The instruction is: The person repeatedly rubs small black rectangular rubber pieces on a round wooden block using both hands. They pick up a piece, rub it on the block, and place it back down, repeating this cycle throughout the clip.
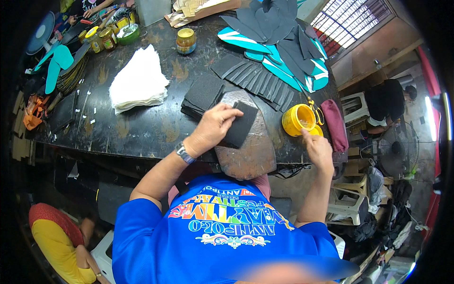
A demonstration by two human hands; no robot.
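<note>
My left hand (216,125) holds a sheet (242,130) over a board (248,160) at my worktable's (142,130) near edge, a sheet stack (203,92) and then a cloth pile (139,80) to the left; my right hand (318,149) is at a tub (291,121) to the right, a pouch (335,125) beyond. Strips (255,79), then sole cutouts (269,23), lie behind.

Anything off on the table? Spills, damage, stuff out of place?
No obvious spill. Small white scraps litter the left of the black table, whose top is patchy with brown wear or stains. The board beneath the left hand juts past the near edge; maybe intended.
</note>
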